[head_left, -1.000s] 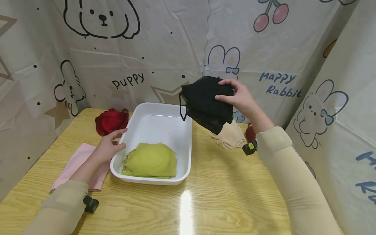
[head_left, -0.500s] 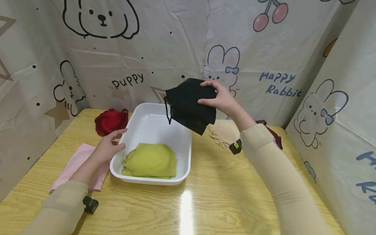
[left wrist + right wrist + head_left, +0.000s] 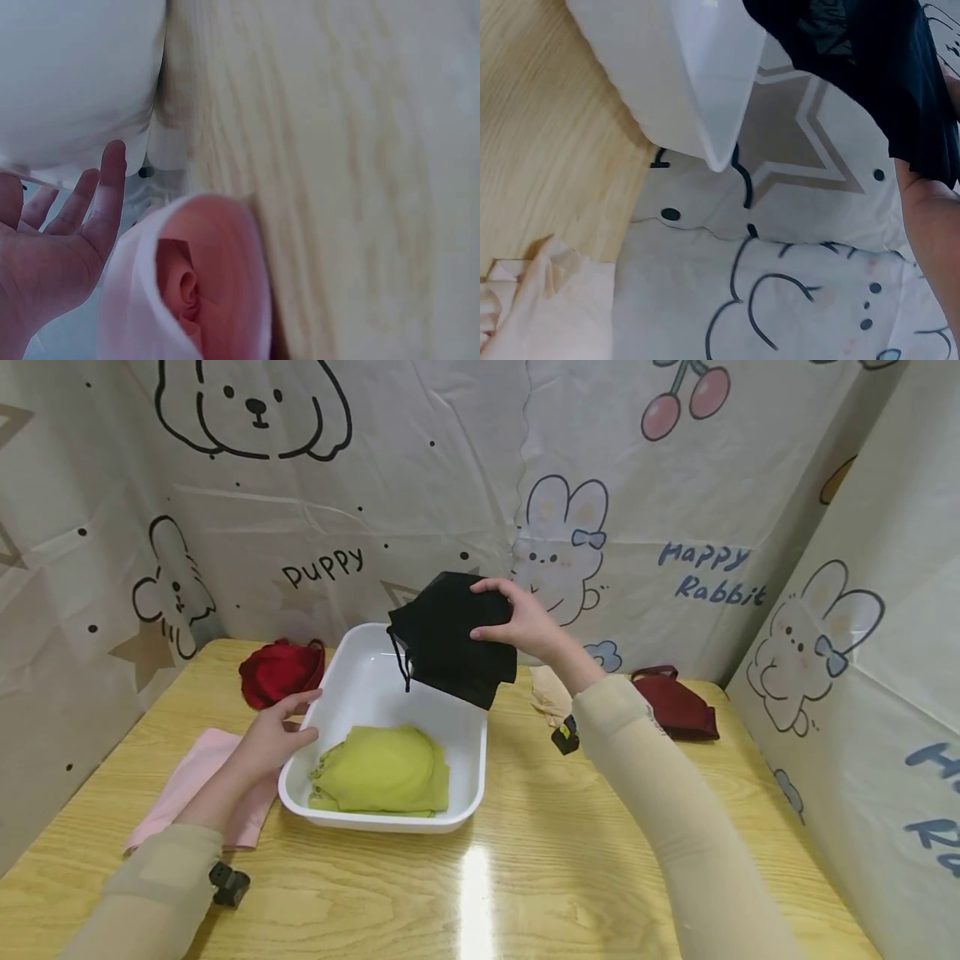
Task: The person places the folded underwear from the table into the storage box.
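Note:
My right hand (image 3: pixel 525 625) pinches the right side of a folded black garment (image 3: pixel 446 639), thumb in front, fingers at the top edge. A thin strap loop dangles from its left end. The garment hangs above the far right part of a white plastic tub (image 3: pixel 480 777). In the right wrist view, part of the black garment (image 3: pixel 855 60) looks like mesh. My left hand (image 3: pixel 272 737) rests its fingertips against the tub's left rim, fingers relaxed. Inside the tub, at the near end, lies a folded yellow-green garment (image 3: pixel 382 768).
A red garment (image 3: pixel 281 672) lies left of the tub, and a folded pink cloth (image 3: pixel 191 785) lies partly under my left forearm. Behind my right wrist are a beige cloth (image 3: pixel 549 695) and a dark red strapped garment (image 3: pixel 675 703). A printed curtain (image 3: pixel 420 485) hangs behind the table.
My right hand has carried the black garment leftward and slightly down, from right of the tub to above it. The dark red garment has come into view. My left hand has stayed at the rim.

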`<control>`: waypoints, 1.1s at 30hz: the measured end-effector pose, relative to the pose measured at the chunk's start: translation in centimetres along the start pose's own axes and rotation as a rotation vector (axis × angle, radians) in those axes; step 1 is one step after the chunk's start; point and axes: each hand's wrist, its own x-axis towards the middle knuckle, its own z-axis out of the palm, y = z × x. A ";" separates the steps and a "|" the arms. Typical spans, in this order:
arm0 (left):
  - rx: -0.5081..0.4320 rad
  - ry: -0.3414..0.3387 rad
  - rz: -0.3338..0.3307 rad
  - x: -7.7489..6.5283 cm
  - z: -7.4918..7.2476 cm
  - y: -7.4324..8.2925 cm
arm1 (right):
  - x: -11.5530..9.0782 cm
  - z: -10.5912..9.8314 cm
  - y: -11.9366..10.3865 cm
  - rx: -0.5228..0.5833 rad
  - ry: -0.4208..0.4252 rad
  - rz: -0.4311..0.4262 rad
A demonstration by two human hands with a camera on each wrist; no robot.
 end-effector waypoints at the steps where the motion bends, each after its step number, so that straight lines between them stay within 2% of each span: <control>1: -0.001 0.000 0.002 0.0 0.0 0.0 | 0.1 0.3 0.2 -0.022 -0.003 -0.007; 8: -0.008 0.004 0.002 0.1 0.1 -0.1 | 0.6 2.1 0.9 -0.136 0.027 -0.053; 16: -0.010 0.013 0.008 0.2 0.2 -0.3 | 1.5 3.8 1.6 -0.160 0.039 -0.103; 27: -0.008 0.020 0.012 0.1 0.2 -0.3 | 2.0 6.6 2.8 -0.144 0.036 -0.045; 33: -0.018 0.020 0.005 0.2 0.2 -0.4 | 2.0 7.7 3.9 -0.165 0.017 -0.049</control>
